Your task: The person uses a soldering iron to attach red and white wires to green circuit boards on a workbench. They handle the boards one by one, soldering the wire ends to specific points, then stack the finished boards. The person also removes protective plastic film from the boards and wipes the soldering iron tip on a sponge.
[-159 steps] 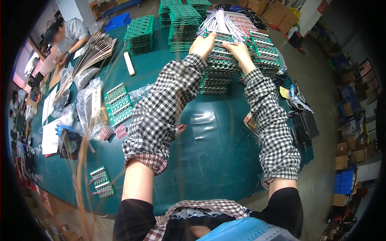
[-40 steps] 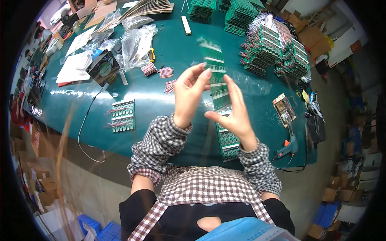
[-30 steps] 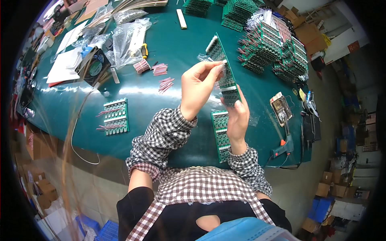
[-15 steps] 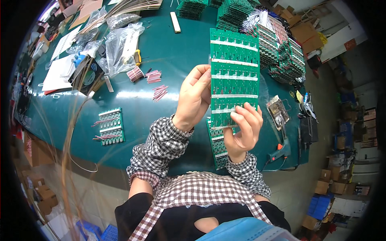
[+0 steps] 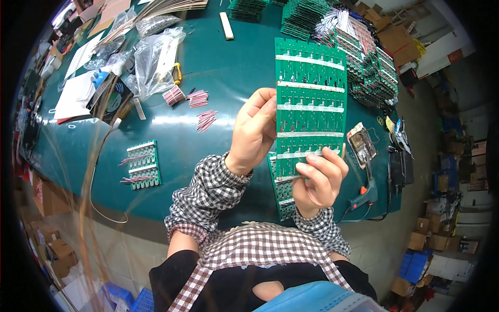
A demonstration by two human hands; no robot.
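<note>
Head view: a flat green circuit board panel (image 5: 311, 106), rectangular, ribbed with pale horizontal strips and rows of small components, is held upright above the dark teal table (image 5: 218, 62), facing the camera. Left hand (image 5: 253, 130) is raised, forearm in a checked sleeve angled up from the lower edge, fingers curled round the panel's left edge, thumb side toward the viewer; closed on the board. Right hand (image 5: 317, 179) sits lower, fingers folded over the panel's bottom edge, pinching it from below; also gripping. A second green panel (image 5: 280, 195) lies flat on the table just under the hands, partly hidden by them. Left on the table: a smaller green board with pink leads (image 5: 143, 164), loose bundles of pink wire pieces (image 5: 197, 106), crinkled clear plastic bags (image 5: 150, 57). Far side: tall stacks of green boards (image 5: 364, 62), some with white wires. Right of the hands: a blue glue gun (image 5: 366, 192) near the table edge.
</note>
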